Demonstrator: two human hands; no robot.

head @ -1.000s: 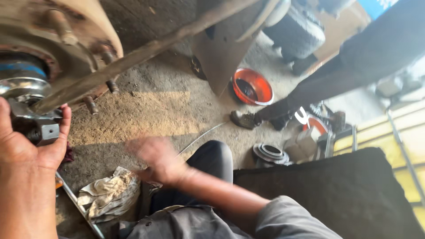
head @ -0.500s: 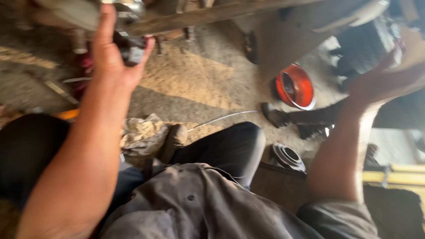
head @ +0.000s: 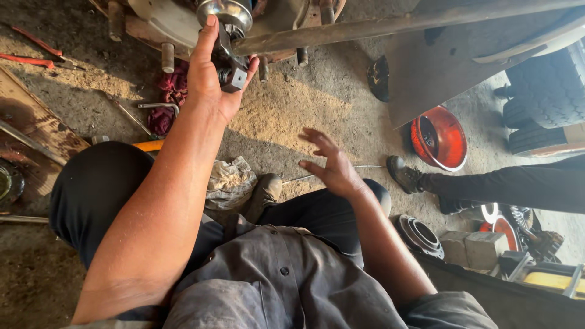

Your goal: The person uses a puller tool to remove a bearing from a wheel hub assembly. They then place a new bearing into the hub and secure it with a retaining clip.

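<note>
The left hand (head: pixel 213 79) was closed around a dark metal fitting (head: pixel 231 68) raised against the shiny hub (head: pixel 226 12), the right hand (head: pixel 332 163) hung open and empty above the knee, so a one-handed slip risked dropping it onto the floor (head: pixel 292 109).

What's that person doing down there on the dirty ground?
A person sits on the dirt floor beside a big wheel hub. Their left hand reaches up and grips a dark metal tool held against the hub's shiny cap. Their right hand hovers open and empty above their knee. A crumpled rag lies by their leg, and someone else's shoe stands near a red bowl.
</note>
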